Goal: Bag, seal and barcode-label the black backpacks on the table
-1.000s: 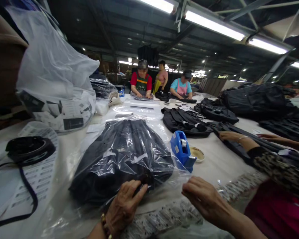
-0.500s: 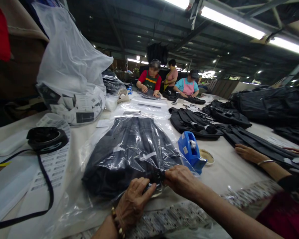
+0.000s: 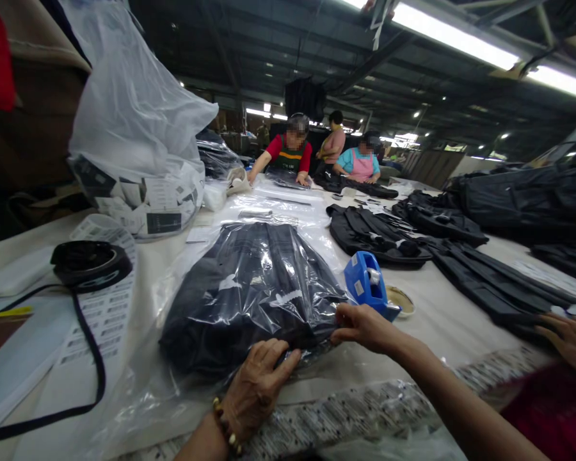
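A clear plastic bag (image 3: 256, 282) lies on the table in front of me, with a folded black garment or fabric bag (image 3: 264, 250) inside it. Bent over its near edge, the fingers of my left hand (image 3: 256, 384) hold the plastic, a beaded bracelet on the wrist. My right hand (image 3: 365, 328) pinches the film at the near right corner, its fingertips partly hidden. Just beyond that hand stands a blue tape dispenser (image 3: 367, 282), beside a round roll (image 3: 400, 301).
On the left are a black tape reel (image 3: 91, 264), barcode label sheets (image 3: 108, 320) and a plastic sack of tags (image 3: 144, 205). Black items (image 3: 377, 234) lie to the right. A co-worker's hand (image 3: 573, 339) is at the right edge; other people work across the table.
My right hand has moved a little right along the bag's near edge. My left hand stays put. The neighbouring co-worker's hand has moved right, and the person in red has stretched an arm out leftward.
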Demonstrator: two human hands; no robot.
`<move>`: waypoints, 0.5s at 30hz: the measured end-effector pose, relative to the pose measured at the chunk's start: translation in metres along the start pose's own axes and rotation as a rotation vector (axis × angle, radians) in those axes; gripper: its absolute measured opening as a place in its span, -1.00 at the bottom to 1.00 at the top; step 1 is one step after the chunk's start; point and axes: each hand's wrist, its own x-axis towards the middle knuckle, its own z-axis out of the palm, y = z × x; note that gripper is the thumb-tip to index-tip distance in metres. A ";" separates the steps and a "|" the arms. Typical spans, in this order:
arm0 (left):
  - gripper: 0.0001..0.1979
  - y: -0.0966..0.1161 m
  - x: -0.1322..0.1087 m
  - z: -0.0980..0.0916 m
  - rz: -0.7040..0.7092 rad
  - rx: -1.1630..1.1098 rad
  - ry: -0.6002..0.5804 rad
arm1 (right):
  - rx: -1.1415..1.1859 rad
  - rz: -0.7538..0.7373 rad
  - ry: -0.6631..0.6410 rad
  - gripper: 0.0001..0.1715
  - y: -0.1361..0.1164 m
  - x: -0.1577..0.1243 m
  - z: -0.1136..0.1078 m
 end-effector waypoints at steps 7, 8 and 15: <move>-0.66 0.001 -0.001 0.006 -0.038 -0.021 -0.010 | -0.077 -0.389 0.692 -0.72 -0.017 -0.046 0.061; -0.68 0.002 0.000 0.006 -0.045 -0.021 -0.011 | -0.160 -0.475 0.721 -0.64 -0.020 -0.050 0.074; -0.67 0.006 -0.008 -0.031 -0.071 0.090 -0.085 | -0.440 -0.589 0.775 -0.42 -0.009 -0.039 0.125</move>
